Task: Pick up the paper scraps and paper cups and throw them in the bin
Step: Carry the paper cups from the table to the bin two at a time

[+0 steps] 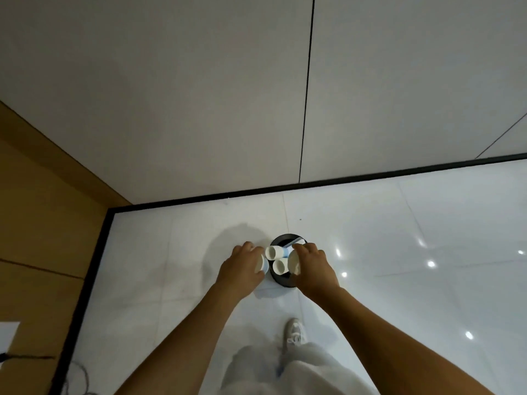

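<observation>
A round black bin stands on the white tiled floor ahead of me. Two white paper cups lie over its opening, one above the other. My left hand hovers at the bin's left rim and grips a white cup with a pale blue band. My right hand is over the bin's right side and holds another white cup. A thin pale blue strip lies inside the bin at the back.
A white wall with a black skirting runs behind the bin. A wooden panel closes the left side, with a dark cable at its foot. My white shoe and light trousers are below.
</observation>
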